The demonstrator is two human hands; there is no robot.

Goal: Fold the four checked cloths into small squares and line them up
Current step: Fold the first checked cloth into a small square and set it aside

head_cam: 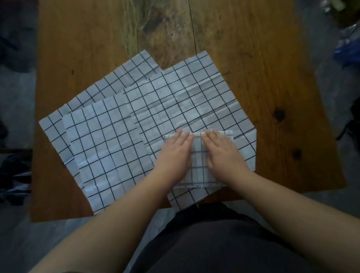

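Cloth: small folded white black-checked cloth square point(199, 162), on three spread checked cloths point(111, 141).
Hands: our left hand point(173, 156) and right hand point(224, 152) press it flat, gripping nothing.
Handling: soft, light, probably springy; we'd pinch corners.

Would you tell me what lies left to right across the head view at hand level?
Leftmost checked cloth → next checked cloth → left hand → folded cloth → right hand → bare table.

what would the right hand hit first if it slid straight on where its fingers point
The right hand, near the far edge of the folded cloth, would first slide onto the spread cloth beneath, then probably the table.
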